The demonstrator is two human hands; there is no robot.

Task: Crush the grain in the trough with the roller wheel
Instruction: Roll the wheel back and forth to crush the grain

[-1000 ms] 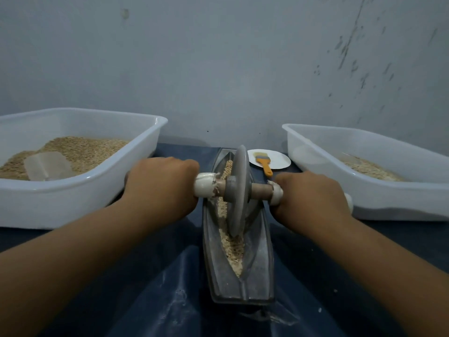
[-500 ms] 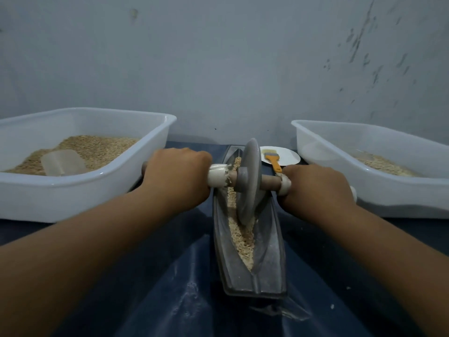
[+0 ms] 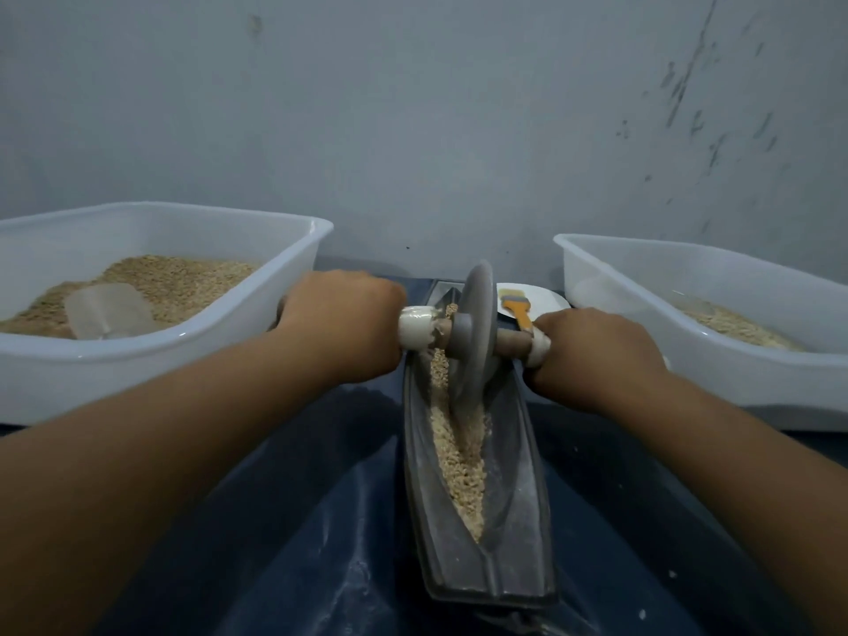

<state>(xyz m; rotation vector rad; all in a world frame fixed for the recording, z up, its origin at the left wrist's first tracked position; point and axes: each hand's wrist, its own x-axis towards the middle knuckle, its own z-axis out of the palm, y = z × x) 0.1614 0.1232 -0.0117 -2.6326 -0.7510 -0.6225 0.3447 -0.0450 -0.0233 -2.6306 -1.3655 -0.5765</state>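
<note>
A long dark metal trough (image 3: 523,488) lies lengthwise in front of me on a dark blue sheet. Pale grain (image 3: 461,456) fills its central groove. A grey roller wheel (image 3: 472,332) stands on edge in the far part of the groove, on a wooden axle with white-wrapped ends. My left hand (image 3: 344,323) grips the left end of the axle. The right end is gripped by my right hand (image 3: 592,355). The grain under the wheel is hidden.
A white plastic tub (image 3: 183,355) with grain and a clear scoop (image 3: 108,309) stands at the left. Another white tub (image 3: 734,360) with some grain stands at the right. Behind the trough, a white plate (image 3: 543,300) holds an orange-handled brush (image 3: 518,309). A grey wall is close behind.
Both hands have pushed the wheel away from me along the trough toward its far end. More grain shows in the near part of the groove.
</note>
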